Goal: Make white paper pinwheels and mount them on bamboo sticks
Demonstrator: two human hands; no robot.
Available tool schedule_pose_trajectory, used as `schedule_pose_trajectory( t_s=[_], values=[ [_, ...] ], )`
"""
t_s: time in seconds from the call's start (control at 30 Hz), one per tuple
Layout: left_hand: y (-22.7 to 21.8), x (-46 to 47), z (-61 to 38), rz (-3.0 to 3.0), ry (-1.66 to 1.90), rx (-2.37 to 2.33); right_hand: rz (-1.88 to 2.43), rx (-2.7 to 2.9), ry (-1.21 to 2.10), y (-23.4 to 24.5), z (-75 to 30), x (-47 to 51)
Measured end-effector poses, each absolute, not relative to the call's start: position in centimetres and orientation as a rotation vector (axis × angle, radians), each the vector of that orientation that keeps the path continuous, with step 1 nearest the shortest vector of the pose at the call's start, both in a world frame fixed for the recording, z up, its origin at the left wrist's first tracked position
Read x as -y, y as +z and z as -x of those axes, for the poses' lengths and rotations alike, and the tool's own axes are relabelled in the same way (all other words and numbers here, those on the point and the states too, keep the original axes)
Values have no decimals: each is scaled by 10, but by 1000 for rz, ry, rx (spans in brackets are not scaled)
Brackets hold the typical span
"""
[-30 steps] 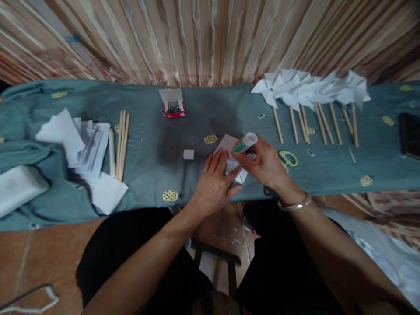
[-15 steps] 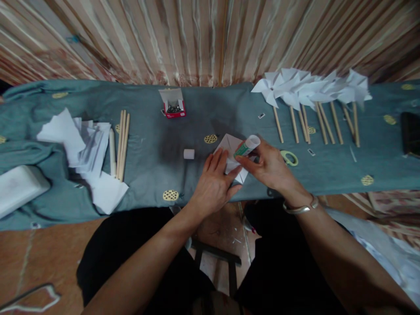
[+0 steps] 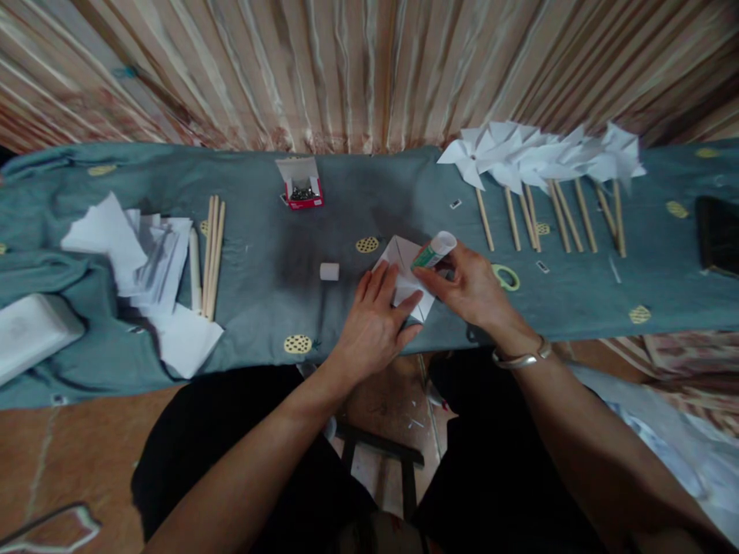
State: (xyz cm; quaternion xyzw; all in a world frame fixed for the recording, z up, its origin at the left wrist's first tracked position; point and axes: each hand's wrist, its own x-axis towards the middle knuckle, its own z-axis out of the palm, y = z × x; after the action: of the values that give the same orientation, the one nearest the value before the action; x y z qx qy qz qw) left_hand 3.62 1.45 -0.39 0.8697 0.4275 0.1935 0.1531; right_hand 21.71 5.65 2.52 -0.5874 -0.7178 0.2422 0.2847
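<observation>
A folded white paper square (image 3: pixel 404 265) lies on the teal cloth (image 3: pixel 259 231) in front of me. My left hand (image 3: pixel 375 319) rests flat on its near left part, fingers stretched out and pressing it down. My right hand (image 3: pixel 470 288) is closed round a green and white glue stick (image 3: pixel 434 251), tilted with its lower tip on the paper. The glue stick's white cap (image 3: pixel 329 271) lies on the cloth to the left of the paper.
Several finished white paper pinwheels on wooden sticks (image 3: pixel 543 165) lie at the back right. Green-handled scissors (image 3: pixel 506 277) sit by my right hand. A red box of pins (image 3: pixel 301 188) stands at the back. Loose sticks (image 3: pixel 211 246) and paper sheets (image 3: pixel 144 269) lie left.
My right hand has shifted the glue stick slightly right and back across the paper. My left hand stays pressed on the paper.
</observation>
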Motion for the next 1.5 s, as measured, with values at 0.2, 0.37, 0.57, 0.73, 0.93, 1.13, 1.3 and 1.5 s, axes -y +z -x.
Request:
schedule_pose_trajectory(
  t_s=[0.2, 0.37, 0.57, 0.73, 0.93, 1.13, 1.3, 1.5],
  values=[
    [-6, -15, -36, -2500, 586, -1216, 1591, 1880, 663, 27, -210, -60],
    [-6, -15, -36, -2492, 598, -1225, 1541, 1816, 756, 24, -210, -62],
    [-6, -16, -35, -2481, 604, -1201, 1340, 1391, 1224, 20, -210, -67],
    [-7, -16, -34, -2466, 601, -1197, 1120, 913, 1406, 32, -216, -73],
    [7, -17, -22, -2497, 739, -1161, 991, 668, 1512, 35, -224, -77],
    [20, -36, 27, -2435, 902, -1510, 979, 628, 1560, 35, -223, -74],
    [13, -44, 52, -2325, 662, -1666, 1070, 733, 1592, 38, -216, -67],
    [14, -42, 41, -2101, 921, -1588, 1065, 688, 1634, 35, -198, -58]
  ],
)
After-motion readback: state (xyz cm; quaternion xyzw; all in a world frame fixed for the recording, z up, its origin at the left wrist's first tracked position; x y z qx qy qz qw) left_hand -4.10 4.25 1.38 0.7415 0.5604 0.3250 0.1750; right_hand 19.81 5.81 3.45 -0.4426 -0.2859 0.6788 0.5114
